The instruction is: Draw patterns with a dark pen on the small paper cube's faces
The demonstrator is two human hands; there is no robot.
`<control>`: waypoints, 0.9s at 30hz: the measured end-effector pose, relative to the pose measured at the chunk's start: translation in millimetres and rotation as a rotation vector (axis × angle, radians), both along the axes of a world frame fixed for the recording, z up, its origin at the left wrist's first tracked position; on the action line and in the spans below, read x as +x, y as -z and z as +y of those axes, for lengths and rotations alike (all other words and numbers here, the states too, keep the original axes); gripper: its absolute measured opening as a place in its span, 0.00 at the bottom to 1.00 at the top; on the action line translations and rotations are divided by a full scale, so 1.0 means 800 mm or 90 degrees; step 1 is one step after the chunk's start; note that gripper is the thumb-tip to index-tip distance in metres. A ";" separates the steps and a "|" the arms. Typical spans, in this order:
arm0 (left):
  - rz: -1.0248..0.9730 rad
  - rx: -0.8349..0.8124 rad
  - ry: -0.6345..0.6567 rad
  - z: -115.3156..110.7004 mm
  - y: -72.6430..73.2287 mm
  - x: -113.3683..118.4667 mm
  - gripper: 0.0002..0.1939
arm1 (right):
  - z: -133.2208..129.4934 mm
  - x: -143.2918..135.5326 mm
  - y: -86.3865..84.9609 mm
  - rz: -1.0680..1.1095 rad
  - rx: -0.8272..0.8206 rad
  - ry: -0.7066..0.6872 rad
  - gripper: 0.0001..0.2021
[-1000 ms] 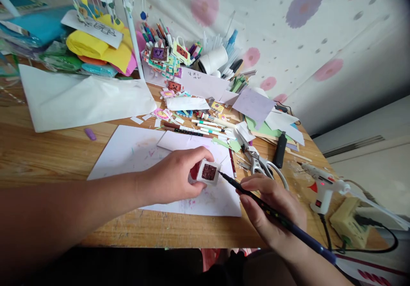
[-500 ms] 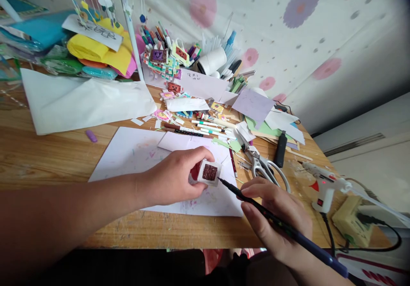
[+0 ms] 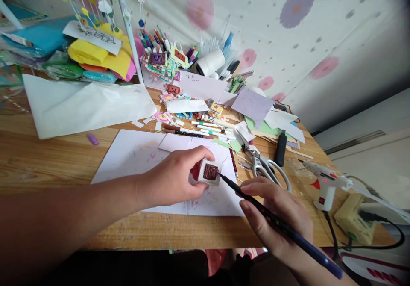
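Between the thumb and fingers of my left hand (image 3: 174, 177) is a small white piece (image 3: 210, 172) with a dark brown square on its face; something red shows behind it. My right hand (image 3: 275, 211) grips a dark marker pen (image 3: 288, 231), whose tip reaches the right edge of the brown square. Whether the tip touches it is too small to tell. Under my left hand lies a large white paper (image 3: 124, 157) with faint coloured marks.
Scissors (image 3: 264, 166), a black stick-like object (image 3: 281, 148) and a glue gun (image 3: 323, 183) lie to the right. Loose markers (image 3: 209, 128) and paper scraps sit behind the paper. A purple piece (image 3: 92, 139) is at left.
The pen tip has moved slightly up along the right side of the brown square. My left hand still holds the white piece, and the view has shifted a little.
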State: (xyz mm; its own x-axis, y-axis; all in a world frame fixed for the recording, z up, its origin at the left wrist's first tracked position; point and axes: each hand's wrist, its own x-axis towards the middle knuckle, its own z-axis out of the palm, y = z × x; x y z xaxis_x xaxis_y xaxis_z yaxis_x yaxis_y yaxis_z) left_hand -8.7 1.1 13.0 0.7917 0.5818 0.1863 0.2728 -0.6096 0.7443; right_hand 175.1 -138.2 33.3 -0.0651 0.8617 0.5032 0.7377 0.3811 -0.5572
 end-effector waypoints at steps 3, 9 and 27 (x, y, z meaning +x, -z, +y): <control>-0.009 0.007 -0.002 0.000 0.000 0.000 0.17 | -0.002 0.000 -0.002 -0.008 -0.006 -0.021 0.10; -0.020 -0.001 0.005 -0.001 0.001 0.000 0.17 | -0.002 0.000 -0.001 -0.016 0.019 0.013 0.12; -0.033 -0.009 0.004 -0.002 -0.003 -0.002 0.17 | -0.006 -0.003 -0.007 -0.015 0.010 -0.032 0.13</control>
